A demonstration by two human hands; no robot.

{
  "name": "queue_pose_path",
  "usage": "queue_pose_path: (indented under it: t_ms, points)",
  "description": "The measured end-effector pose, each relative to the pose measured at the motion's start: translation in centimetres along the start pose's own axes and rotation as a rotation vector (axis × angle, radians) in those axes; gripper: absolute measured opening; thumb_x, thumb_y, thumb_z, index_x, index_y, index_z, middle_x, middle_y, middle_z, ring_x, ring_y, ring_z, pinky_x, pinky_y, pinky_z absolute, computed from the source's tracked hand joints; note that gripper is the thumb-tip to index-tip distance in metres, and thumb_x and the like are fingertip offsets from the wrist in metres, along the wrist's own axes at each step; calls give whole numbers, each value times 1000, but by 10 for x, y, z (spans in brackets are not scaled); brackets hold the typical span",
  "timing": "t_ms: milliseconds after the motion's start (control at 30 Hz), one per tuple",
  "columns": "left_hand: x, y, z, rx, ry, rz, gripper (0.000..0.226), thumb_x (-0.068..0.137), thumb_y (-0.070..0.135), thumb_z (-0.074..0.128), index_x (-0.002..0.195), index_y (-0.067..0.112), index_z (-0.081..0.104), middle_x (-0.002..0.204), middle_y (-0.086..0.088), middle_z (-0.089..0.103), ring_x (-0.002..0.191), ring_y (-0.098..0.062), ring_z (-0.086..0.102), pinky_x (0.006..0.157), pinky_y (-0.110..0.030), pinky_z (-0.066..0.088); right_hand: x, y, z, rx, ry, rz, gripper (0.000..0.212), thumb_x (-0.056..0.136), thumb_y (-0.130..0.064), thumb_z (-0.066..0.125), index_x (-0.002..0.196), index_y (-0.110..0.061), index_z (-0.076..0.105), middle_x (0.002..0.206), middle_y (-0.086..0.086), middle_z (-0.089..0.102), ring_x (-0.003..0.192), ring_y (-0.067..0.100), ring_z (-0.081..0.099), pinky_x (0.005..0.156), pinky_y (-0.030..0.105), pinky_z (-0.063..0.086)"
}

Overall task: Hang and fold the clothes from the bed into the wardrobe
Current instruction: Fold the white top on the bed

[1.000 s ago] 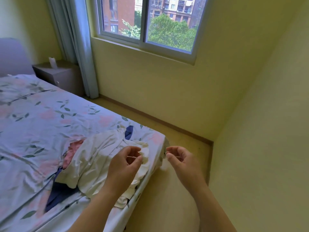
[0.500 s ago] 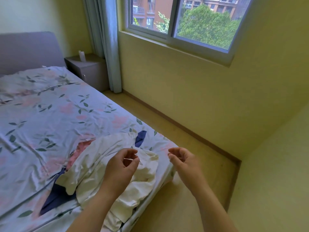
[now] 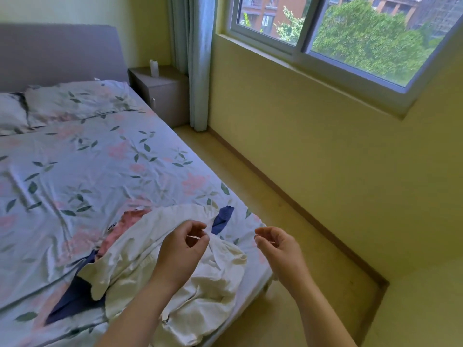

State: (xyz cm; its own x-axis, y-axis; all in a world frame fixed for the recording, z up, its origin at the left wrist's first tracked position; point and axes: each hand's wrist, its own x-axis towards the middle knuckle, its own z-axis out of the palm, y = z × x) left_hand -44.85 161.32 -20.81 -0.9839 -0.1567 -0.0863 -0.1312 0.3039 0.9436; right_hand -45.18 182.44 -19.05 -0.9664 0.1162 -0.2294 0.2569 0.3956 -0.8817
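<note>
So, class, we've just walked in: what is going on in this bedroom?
A person stands at the corner of the bed, both hands raised above a heap of clothes. The left hand and right hand are half curled and hold no garment. The white garment lies on top of the pink garment and dark blue garment. Nothing is folded yet.

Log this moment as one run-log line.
stage: pre-grasp | left hand: curled above white garment, not gripping | right hand: curled, empty | clothes pile: at bed corner | wardrobe: out of view
</note>
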Motion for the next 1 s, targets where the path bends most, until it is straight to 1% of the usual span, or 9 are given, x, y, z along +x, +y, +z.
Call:
queue_pose_path:
  t_ms: [133, 200, 333, 500, 567, 667, 733, 900, 1000]
  points:
    - [26, -6, 15, 38, 84, -61, 17, 88, 13, 67, 101, 23, 65, 87, 9, 68, 75, 4, 60, 61, -7, 45, 50, 7, -2, -47, -91, -16, 18, 94, -21, 60, 112, -22, 66, 101, -12, 68, 91, 3, 63, 72, 16, 47]
    - [38, -8, 26, 50, 126, -102, 17, 88, 14, 67, 102, 23, 65, 87, 8, 68, 76, -1, 62, 62, -10, 45, 78, 10, -6, -66, -144, -30, 18, 94, -21, 60, 111, -23, 66, 102, -12, 68, 92, 2, 63, 73, 15, 48]
    - [60, -10, 52, 73, 208, -185, 16, 88, 14, 67, 103, 22, 66, 87, 8, 68, 75, -1, 62, 62, -10, 43, 135, 13, -16, -110, -262, -48, 16, 95, -21, 58, 110, -23, 65, 101, -14, 67, 90, -1, 62, 63, 8, 46]
    - [85, -20, 77, 102, 267, -266, 16, 88, 14, 66, 99, 26, 65, 87, 8, 68, 73, 0, 61, 62, -9, 43, 198, 26, -15, -182, -383, -48, 18, 96, -21, 57, 112, -22, 64, 103, -13, 66, 92, -2, 60, 66, 10, 44]
    - [89, -31, 80, 112, 292, -313, 16, 88, 15, 66, 99, 27, 65, 88, 8, 67, 73, -2, 61, 64, -12, 43, 217, 36, -6, -232, -433, -46, 21, 96, -21, 57, 115, -20, 64, 104, -12, 66, 93, -2, 60, 68, 11, 43]
    - [89, -55, 79, 142, 316, -406, 14, 89, 15, 64, 97, 27, 64, 89, 4, 66, 74, -5, 61, 64, -16, 46, 239, 56, 13, -311, -518, -27, 23, 95, -22, 56, 117, -22, 63, 101, -14, 64, 88, -5, 58, 60, 8, 42]
    - [86, -72, 77, 153, 330, -466, 12, 89, 17, 63, 95, 27, 64, 89, 2, 66, 73, -6, 61, 63, -17, 48, 252, 71, 30, -357, -579, 3, 24, 95, -22, 55, 117, -21, 62, 97, -14, 63, 85, -2, 59, 59, 9, 43]
    - [81, -114, 75, 165, 346, -566, 15, 88, 17, 64, 92, 31, 62, 84, 1, 65, 67, -4, 60, 55, -10, 44, 282, 105, 77, -478, -678, 34, 32, 93, -21, 54, 125, -19, 58, 98, -6, 62, 80, 6, 58, 58, 16, 41]
    - [83, -139, 75, 176, 352, -611, 14, 89, 19, 62, 94, 31, 62, 85, 2, 64, 67, -3, 60, 52, -9, 43, 298, 124, 107, -536, -697, 41, 35, 93, -19, 53, 128, -20, 54, 84, -4, 60, 67, 9, 54, 55, 18, 40]
